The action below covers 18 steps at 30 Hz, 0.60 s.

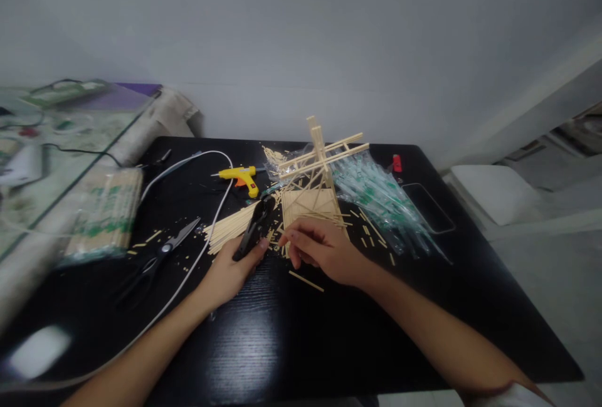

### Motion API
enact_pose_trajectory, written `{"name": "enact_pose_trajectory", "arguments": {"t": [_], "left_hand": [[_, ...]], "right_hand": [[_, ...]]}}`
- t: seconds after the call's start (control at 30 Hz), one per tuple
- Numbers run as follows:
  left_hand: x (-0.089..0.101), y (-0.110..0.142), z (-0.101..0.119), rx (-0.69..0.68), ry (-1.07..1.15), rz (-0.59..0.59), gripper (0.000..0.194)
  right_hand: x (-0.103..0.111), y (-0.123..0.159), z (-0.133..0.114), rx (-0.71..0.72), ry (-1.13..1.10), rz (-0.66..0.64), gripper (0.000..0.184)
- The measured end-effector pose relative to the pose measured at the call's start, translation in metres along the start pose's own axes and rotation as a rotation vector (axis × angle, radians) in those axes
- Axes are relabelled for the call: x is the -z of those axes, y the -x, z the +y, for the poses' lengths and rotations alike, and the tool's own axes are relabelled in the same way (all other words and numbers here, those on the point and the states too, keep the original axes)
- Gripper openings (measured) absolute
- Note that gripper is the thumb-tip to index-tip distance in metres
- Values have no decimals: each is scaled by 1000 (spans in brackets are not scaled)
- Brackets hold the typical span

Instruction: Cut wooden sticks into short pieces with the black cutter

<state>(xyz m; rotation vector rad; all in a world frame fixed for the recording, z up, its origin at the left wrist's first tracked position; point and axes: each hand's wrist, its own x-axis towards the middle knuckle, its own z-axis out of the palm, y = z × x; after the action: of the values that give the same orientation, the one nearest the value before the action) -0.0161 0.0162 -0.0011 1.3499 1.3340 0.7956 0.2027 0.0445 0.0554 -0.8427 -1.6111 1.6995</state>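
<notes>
Clock positions are read from the midpoint between the hands; 12 o'clock faces the wall.

Black rectangular wood-grain table [301, 357]: supports the work area. Crumpled clear plastic wrappers with green print [376, 190]: 2 o'clock. Open pale wooden stick framework with crossed ladder-like arms [324, 162]: 1 o'clock, upright. Clear-wrapped pack of pale sticks with green print [104, 212]: between 9 and 10 o'clock, at the table's left edge. Flat panel of parallel pale sticks [308, 203]: 1 o'clock, by the framework's lower part.

Right hand [324, 250]: fingers curled, fingertips near the small cut sticks; whether a stick is gripped cannot be told. Left hand [235, 272]: grasping the black-handled hand tool [254, 228], its head directed toward 12 o'clock; tool type unclear.

Black-handled metal scissors [164, 251]: 9 o'clock, blades slightly apart. Loose fan of pale sticks [230, 228]: 10 o'clock, beside the left hand. Yellow glue gun with orange trigger [242, 177]: 11 o'clock, lying flat. Small red object [397, 163]: 2 o'clock, beyond the wrappers. Single thin pale stick [306, 281]: 5 o'clock.
</notes>
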Motion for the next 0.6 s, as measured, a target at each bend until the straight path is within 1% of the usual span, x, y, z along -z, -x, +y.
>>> {"name": "enact_pose_trajectory", "arguments": {"t": [0.07,0.2,0.27,0.37,0.5,0.6], "left_hand": [[0,1,0,6,17,-30,44],[1,1,5,-31,-28,-22,41],[2,0,9,-42,-17,-53,41],[3,0,14,-26,93,-149,38],[2,2,19,109,342,-271,38],[2,3,21,154,415,-290,38]], "right_hand": [[-1,0,1,-7,-18,-3,33],[-2,0,1,6,-38,39,26],[-3,1,0,10,-33,56,25],[-3,2,-1,2,-52,56,31],[-3,2,-1,3,-76,60,27],[-2,1,-1,8,-80,65,24]]}}
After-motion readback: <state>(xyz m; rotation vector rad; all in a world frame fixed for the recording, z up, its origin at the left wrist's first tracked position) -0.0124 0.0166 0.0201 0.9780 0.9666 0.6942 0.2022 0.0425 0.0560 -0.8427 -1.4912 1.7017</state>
